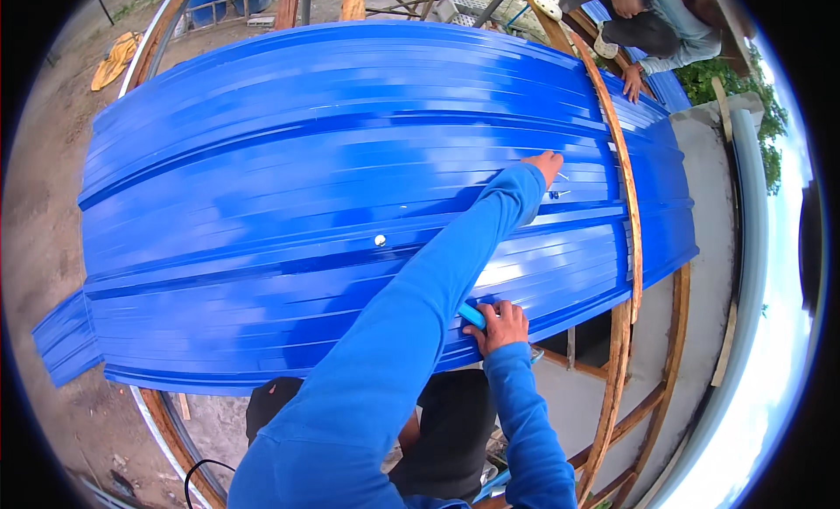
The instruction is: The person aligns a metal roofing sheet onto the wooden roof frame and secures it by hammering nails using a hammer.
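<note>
Spanning nine to three o'clock, ribbed blue metal sheeting point(219, 211) covers part of a timber frame point(678, 334); bare members at four o'clock suggest incomplete coverage. A wooden batten point(624, 159) crosses the sheeting from one to four o'clock. The left hand point(548, 165), at two o'clock, reaches near small dark pieces point(555, 195), perhaps unfixed screws; whether it pinches anything cannot be told. The right hand point(503, 328), between four and five o'clock, wraps a turquoise tool point(472, 315). Blue drums point(207, 3) stand at eleven o'clock, contents unseen.
</note>
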{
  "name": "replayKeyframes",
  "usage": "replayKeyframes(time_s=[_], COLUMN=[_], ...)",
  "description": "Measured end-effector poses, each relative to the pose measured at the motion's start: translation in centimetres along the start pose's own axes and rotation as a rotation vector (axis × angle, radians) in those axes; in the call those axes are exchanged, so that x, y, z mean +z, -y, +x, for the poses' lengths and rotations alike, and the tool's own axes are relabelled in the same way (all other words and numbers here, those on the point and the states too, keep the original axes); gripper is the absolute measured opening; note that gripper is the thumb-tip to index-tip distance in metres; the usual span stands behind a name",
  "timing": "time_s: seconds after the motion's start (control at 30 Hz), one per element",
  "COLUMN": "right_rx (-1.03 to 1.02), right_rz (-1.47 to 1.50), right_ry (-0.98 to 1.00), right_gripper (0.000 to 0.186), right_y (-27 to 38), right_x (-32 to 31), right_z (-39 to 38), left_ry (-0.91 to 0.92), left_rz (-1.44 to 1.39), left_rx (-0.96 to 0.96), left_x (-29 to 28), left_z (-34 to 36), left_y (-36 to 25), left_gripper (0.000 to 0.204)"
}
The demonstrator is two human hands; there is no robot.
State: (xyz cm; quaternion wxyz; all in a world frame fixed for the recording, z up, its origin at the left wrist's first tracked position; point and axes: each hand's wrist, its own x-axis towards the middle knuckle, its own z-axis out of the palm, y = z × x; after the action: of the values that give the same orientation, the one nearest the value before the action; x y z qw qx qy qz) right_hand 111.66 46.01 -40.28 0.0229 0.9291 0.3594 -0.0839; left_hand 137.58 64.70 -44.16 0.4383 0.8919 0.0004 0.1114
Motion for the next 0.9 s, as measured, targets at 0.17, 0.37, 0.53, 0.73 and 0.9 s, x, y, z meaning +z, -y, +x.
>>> replayKeyframes(time_s=[0.17, 0.37, 0.53, 0.73, 0.9], right_rx=[0.038, 0.01, 0.03, 0.025, 0.008], right_rz=[-0.06, -0.016, -0.015, 0.007, 0.014], right_ry=[-0.023, -0.061, -0.043, -0.048, -0.066], right_gripper=[0.043, 0.041, 0.042, 0.043, 0.042], right_y=[-0.9, -0.3, -0.1, -0.4, -0.2], right_x=[-1.2, -1.0, -0.6, -0.5, -0.5], right_z=[-0.8, -0.4, -0.5, -0.6, -0.3], left_ry=[-0.62, -0.73, -0.775, -0.729, -0.681], left_rz=[-0.274, -0.433, -0.563, -0.52, -0.593], left_rx=[0.033, -0.195, -0.208, -0.185, -0.107], left_x=[-11.2, -23.5, -22.9, -22.4, -22.4], left_z=[-5.7, -13.4, -15.0, -15.7, -15.8], left_y=[7.5, 17.9, 19.6, 19.4, 20.2], left_gripper=[0.015, 0.011, 0.009, 0.01, 0.015])
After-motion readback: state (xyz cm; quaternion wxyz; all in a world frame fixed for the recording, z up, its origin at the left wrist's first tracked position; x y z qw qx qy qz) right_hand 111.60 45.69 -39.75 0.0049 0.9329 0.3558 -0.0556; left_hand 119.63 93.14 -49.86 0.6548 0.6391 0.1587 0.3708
